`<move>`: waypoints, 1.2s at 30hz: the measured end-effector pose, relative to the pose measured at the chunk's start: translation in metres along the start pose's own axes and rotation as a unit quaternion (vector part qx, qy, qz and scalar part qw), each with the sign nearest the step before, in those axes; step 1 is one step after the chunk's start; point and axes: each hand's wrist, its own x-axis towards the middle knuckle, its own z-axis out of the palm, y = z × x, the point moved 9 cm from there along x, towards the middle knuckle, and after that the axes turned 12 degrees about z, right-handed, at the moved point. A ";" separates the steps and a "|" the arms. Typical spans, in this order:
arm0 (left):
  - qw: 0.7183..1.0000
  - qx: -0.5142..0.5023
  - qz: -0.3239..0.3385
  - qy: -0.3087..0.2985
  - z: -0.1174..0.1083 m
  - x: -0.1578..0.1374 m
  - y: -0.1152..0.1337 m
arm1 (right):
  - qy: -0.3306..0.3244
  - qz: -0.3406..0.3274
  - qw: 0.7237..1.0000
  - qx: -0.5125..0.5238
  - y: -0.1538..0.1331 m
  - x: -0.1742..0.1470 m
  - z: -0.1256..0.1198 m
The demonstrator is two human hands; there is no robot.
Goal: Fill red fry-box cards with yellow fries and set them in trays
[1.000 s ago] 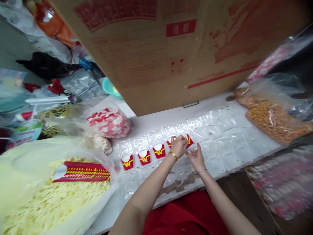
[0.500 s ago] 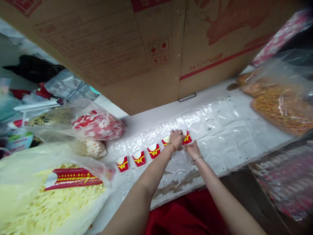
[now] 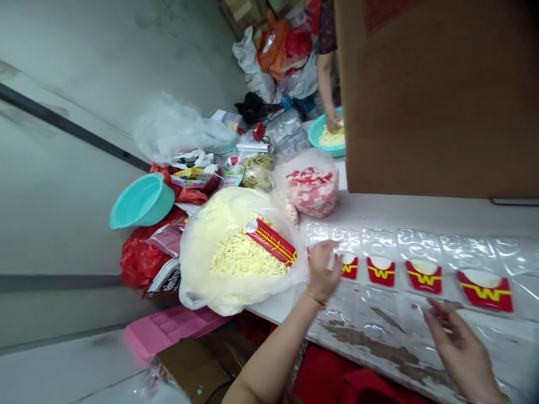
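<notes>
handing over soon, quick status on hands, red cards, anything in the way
Left hand open, looks empty. Right hand loosely curled, grip unclear. Red cards in a row on clear plastic. Left hand partly blocking view of the leftmost.

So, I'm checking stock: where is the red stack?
In the head view, the red stack lies mid-picture, on the yellow strips in the bag, just left of the left hand.
</notes>
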 end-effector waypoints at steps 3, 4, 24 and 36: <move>0.966 0.109 -0.199 0.122 -0.139 -0.019 -0.119 | -0.153 -0.020 0.988 -0.010 -0.038 -0.057 0.082; 0.948 0.136 -0.264 0.114 -0.167 -0.027 -0.158 | -0.200 -0.033 0.979 -0.017 -0.054 -0.077 0.110; 0.923 0.093 -0.373 0.000 -0.219 -0.058 -0.306 | -0.337 -0.250 0.904 -0.083 -0.222 -0.204 0.327; 0.920 0.091 -0.376 0.065 -0.233 -0.047 -0.297 | -0.303 -0.169 0.935 -0.074 -0.175 -0.158 0.278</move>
